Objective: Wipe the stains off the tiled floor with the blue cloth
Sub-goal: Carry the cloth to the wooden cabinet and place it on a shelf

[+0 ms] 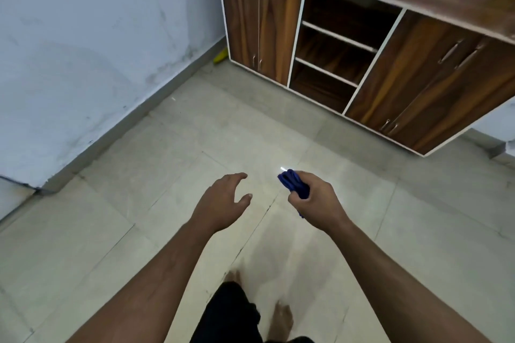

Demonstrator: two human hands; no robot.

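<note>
Person standing, arms out over the tiled floor [362, 203], cupboard [362, 50] ahead. Right hand [317, 200] grips the bunched blue cloth [292, 182], held in the air well short of the cupboard. Left hand [223, 200] empty, fingers loosely spread. Risk: bunched tight, the cloth would wipe with little surface and could miss faint stains. Glare nearby may hide them.

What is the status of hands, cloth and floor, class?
Right hand grips bunched blue cloth, held above the floor. Left hand open, fingers relaxed, holding nothing. Tiled floor ahead unobstructed; wooden cabinet beyond.
</note>
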